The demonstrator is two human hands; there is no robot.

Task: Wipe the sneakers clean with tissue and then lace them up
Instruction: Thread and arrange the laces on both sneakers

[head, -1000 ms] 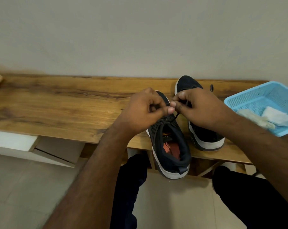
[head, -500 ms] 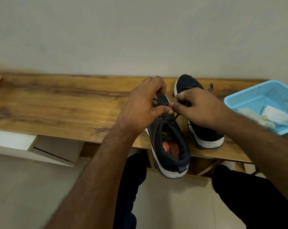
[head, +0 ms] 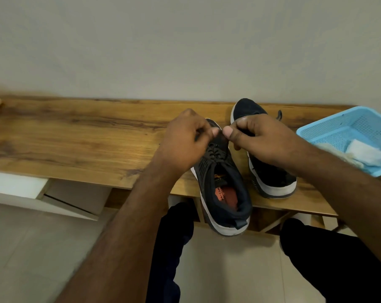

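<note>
Both hands met over the near shoe (head: 222,182), the left hand (head: 185,138) curled with a dark lace (head: 214,149) pinched in its fingers and the right hand (head: 259,138) curled too, thumb to forefinger on what seemed the lace's other end, though that grip was partly hidden. Two black, white-soled shoes stood side by side on the wooden bench (head: 76,145), long axes running front to back, toes toward the wall, the near shoe's heel hanging over the front edge and the far shoe (head: 270,178) just right of it. One blue basket (head: 329,132) at the right held two pieces of white tissue (head: 364,155).
</note>
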